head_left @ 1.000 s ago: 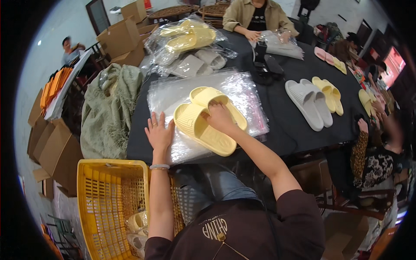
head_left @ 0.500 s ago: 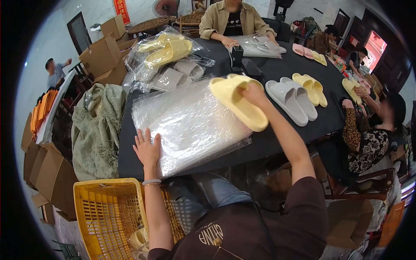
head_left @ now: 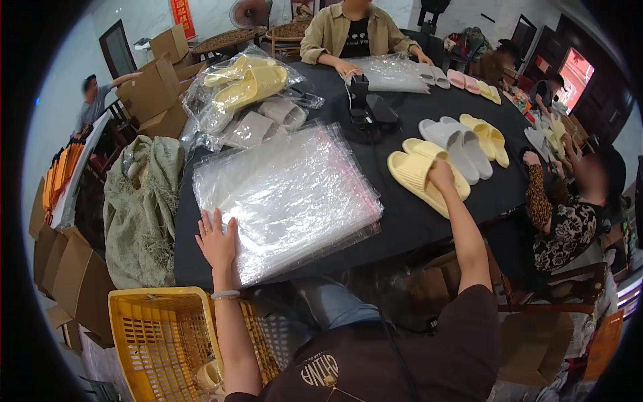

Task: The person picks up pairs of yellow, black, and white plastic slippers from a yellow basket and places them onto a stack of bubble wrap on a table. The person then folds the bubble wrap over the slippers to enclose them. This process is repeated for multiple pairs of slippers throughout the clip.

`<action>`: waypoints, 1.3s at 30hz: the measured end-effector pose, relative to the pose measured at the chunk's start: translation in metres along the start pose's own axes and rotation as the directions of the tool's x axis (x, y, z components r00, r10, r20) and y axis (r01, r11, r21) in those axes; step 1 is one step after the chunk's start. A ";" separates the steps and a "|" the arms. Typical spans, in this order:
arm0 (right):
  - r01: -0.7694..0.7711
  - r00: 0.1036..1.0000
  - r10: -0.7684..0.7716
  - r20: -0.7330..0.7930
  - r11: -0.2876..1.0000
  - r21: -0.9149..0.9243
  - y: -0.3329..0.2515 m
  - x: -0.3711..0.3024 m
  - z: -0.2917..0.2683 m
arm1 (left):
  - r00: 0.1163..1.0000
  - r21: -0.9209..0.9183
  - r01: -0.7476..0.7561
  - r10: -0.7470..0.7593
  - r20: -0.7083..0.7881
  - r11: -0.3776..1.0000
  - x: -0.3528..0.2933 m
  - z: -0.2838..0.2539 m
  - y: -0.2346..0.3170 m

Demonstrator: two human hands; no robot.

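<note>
My left hand point(head_left: 218, 244) lies with fingers spread on the near left corner of a stack of clear plastic bags point(head_left: 288, 201). To the right of the stack, my right hand point(head_left: 440, 177) grips a pair of pale yellow slippers point(head_left: 406, 169), its fingertips hidden at the strap opening. The pair is down at the black table point(head_left: 362, 244); whether it rests fully there I cannot tell. Just beyond it are a grey pair point(head_left: 462, 151) and another yellow pair point(head_left: 487, 137).
Bagged yellow and grey slippers point(head_left: 251, 90) are heaped at the far left. A black device point(head_left: 362, 100) stands mid-table. Across sits a person point(head_left: 355, 40) beside bags; another person point(head_left: 576, 214) handles slippers at right. A yellow basket point(head_left: 161, 295) stands below left.
My right hand has carried the yellow slippers from above the bags rightward to beside the grey pair. Across the table, grey slippers have moved off the bags to their right.
</note>
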State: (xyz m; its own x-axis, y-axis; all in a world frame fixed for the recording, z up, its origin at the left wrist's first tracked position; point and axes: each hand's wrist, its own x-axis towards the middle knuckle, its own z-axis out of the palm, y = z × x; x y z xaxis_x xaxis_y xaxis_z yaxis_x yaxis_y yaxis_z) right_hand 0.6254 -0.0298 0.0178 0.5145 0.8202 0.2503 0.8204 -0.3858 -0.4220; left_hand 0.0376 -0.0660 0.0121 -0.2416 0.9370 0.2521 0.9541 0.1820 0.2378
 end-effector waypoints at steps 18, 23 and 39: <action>0.447 0.893 -0.419 -0.166 0.774 0.448 -0.131 -0.034 -0.012 | 0.997 -0.074 -0.001 0.007 0.072 0.997 0.007 0.003 -0.011; 0.080 0.787 -0.407 0.463 0.813 0.577 -0.177 -0.043 0.051 | 0.995 -0.634 0.067 -0.001 0.103 0.770 0.031 -0.021 -0.029; 0.266 0.762 -0.439 0.476 0.882 0.388 -0.210 -0.044 0.071 | 0.981 -0.767 0.181 -0.059 0.183 0.615 0.037 -0.006 -0.029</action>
State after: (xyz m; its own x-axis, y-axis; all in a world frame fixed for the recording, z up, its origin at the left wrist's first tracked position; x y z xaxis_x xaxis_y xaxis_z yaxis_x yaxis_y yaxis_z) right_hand 0.4132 0.0451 0.0333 -0.0863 0.9955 -0.0384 0.7638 0.0414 -0.6441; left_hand -0.0002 -0.0382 0.0204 -0.2614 0.9633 0.0615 0.4075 0.0524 0.9117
